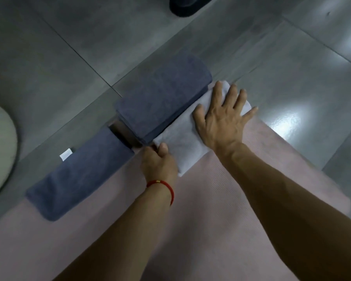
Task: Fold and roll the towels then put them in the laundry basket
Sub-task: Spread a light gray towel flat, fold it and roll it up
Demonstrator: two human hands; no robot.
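Grey floor tiles (69, 57) surround a pink mat (221, 220). On the mat's far edge lies a white towel (182, 138), beside folded blue towels (162, 98). Right hand (223, 118) presses it flat, fingers spread wide; left hand (158, 161) pinches its near corner.

— How do the hands lie?
— Right hand (223, 120) flat, palm down, fingers spread and straight. Left hand (160, 161) curled, thumb up front.
— And the arms?
— Both forearms bare, stretched forward; the left wrist wears a red string bracelet (164, 187).
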